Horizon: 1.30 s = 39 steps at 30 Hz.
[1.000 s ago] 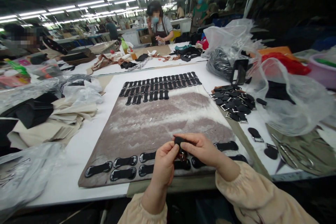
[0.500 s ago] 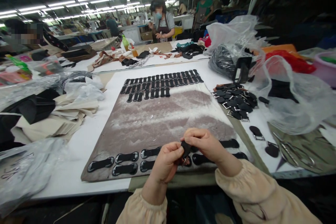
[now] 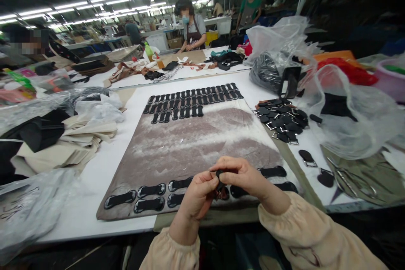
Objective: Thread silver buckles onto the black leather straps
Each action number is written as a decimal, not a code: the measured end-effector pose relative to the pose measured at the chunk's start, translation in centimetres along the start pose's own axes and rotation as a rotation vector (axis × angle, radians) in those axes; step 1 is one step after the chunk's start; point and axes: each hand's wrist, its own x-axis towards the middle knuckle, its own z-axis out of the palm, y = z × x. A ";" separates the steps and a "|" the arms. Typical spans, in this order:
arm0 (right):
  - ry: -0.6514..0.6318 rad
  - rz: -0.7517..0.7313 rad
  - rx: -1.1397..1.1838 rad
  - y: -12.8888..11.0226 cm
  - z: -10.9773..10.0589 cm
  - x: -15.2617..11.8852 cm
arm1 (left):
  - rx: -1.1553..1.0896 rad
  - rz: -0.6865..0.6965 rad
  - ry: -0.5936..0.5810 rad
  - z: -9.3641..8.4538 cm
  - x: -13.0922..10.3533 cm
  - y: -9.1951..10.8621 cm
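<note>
The left hand (image 3: 196, 192) and right hand (image 3: 243, 176) pinch one small black piece (image 3: 219, 179) above the near part of the brown board (image 3: 190, 147), each grip narrow around it. Black strips (image 3: 149, 204) line that board's near and far ends; on the bench (image 3: 98, 173), right of the board, lies a heap of buckled black tabs (image 3: 283, 122).

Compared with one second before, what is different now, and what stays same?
The black tab between left hand and right hand now shows less of its flat face, turned or more covered. The aproned co-worker has lowered one raised arm. Both hands keep their hold; the black strips and piled buckle tabs stay put.
</note>
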 end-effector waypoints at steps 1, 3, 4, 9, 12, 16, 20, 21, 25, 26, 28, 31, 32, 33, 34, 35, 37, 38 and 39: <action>0.002 0.005 0.001 -0.1 0.0 0.0 | 0.002 0.000 0.004 0.0 0.0 0.0; 0.004 0.015 0.017 -0.2 -0.1 0.1 | 0.016 0.015 0.022 0.1 -0.1 0.0; 0.010 0.012 0.020 0.0 -0.1 0.1 | 0.033 0.024 0.034 0.1 -0.2 -0.1; 0.046 0.049 0.090 1.1 0.0 0.4 | 0.168 0.063 0.087 0.3 -0.4 -0.5; 0.131 0.110 0.161 1.6 0.1 0.5 | 0.278 0.159 0.134 0.1 -0.3 -0.5; 0.196 0.052 0.000 1.2 -0.1 0.3 | 0.538 0.322 0.241 0.0 -0.3 -0.2; 0.235 -0.159 -0.500 0.0 0.0 0.2 | 0.818 0.441 0.346 0.3 -0.6 0.0; 0.250 -0.190 -0.558 -0.1 0.1 0.2 | 0.866 0.459 0.370 0.4 -0.7 -0.1; 0.304 -0.258 -0.658 -0.2 0.3 0.3 | 0.857 0.436 0.405 0.8 -0.7 -0.5; 0.316 -0.266 -0.667 -0.1 0.3 0.3 | 0.803 0.410 0.389 0.9 -0.7 -0.6; 0.332 -0.262 -0.670 0.0 0.1 0.3 | 0.685 0.348 0.329 0.9 -0.4 -0.7; 0.326 -0.241 -0.660 0.0 -0.2 0.5 | 0.610 0.261 0.255 0.8 -0.1 -0.8; 0.320 -0.240 -0.661 0.0 -0.3 0.5 | 0.607 0.239 0.250 0.7 0.0 -0.9; 0.315 -0.244 -0.664 0.0 -0.3 0.5 | 0.603 0.224 0.252 0.7 0.0 -0.9; 0.313 -0.249 -0.671 0.0 -0.3 0.6 | 0.594 0.219 0.257 0.6 0.0 -0.9; 0.312 -0.254 -0.679 0.0 -0.3 0.6 | 0.582 0.223 0.263 0.6 0.0 -0.9; 0.305 -0.243 -0.685 0.2 -0.2 0.5 | 0.564 0.242 0.282 0.6 0.0 -0.9; 0.298 -0.222 -0.676 0.3 -0.3 0.5 | 0.555 0.251 0.295 0.6 -0.1 -0.9; 0.296 -0.192 -0.651 0.4 -0.3 0.5 | 0.542 0.257 0.307 0.7 -0.1 -0.9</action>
